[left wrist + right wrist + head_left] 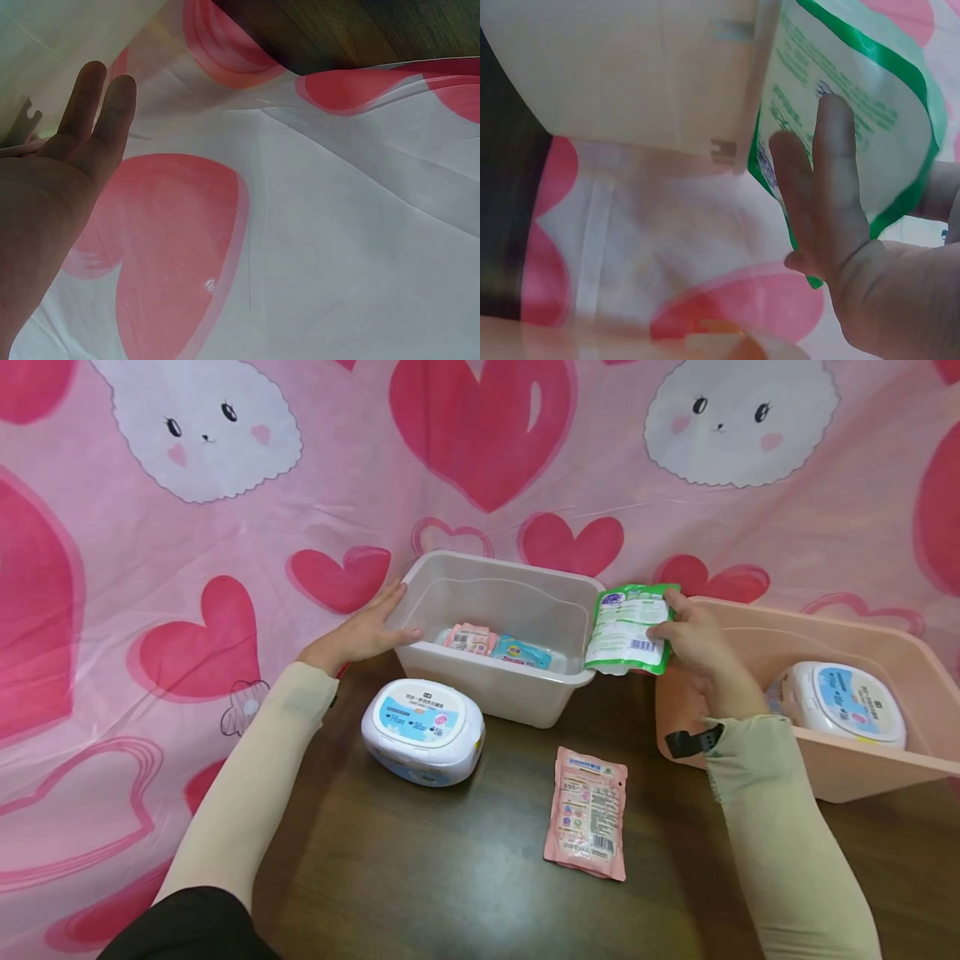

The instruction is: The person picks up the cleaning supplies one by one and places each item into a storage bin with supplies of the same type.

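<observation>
My left hand (367,628) rests against the left end of a pale grey plastic bin (491,681), its fingers straight along the outside and the thumb at the front rim. In the left wrist view the straight fingers (112,127) lie by the bin's wall. My right hand (693,639) pinches the right edge of a green-and-white pouch (628,631), thumb on one face and fingers on the other. That pouch overlaps the bin's right rim in the head view. Inside the bin lie a pink packet (470,638) and a blue packet (522,652).
A white tub with a blue label (423,735) stands before the grey bin. To its right a pink pouch (587,814) lies flat on the dark wooden table (420,877). At right, a peach bin (817,768) holds another white tub (847,706). A heart-patterned cloth (337,460) hangs behind.
</observation>
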{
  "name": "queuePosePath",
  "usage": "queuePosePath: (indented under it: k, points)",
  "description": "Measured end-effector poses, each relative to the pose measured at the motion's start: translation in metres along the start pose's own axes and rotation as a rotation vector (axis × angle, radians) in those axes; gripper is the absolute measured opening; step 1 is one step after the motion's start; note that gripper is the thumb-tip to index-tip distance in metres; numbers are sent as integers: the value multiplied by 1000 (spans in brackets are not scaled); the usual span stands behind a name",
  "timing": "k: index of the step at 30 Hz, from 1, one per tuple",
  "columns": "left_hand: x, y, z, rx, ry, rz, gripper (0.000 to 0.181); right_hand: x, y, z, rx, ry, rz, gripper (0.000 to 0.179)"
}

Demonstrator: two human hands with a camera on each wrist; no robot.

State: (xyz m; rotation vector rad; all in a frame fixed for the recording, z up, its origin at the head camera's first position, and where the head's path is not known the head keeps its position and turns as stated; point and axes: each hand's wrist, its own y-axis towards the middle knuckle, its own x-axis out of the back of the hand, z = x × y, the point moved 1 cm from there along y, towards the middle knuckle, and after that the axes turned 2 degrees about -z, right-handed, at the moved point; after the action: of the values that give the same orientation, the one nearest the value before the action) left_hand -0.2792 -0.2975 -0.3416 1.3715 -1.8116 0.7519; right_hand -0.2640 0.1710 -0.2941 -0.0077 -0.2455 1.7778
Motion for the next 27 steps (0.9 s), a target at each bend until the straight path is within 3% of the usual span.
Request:
queuePosePath:
  k: [4, 27]
  points:
    - [1, 0, -1, -1, -9, -1, 107, 1, -2, 4, -20, -83, 8, 74]
    - [1, 1, 2, -4, -7, 8, 108, -7, 8, 28, -59, -224, 24, 72]
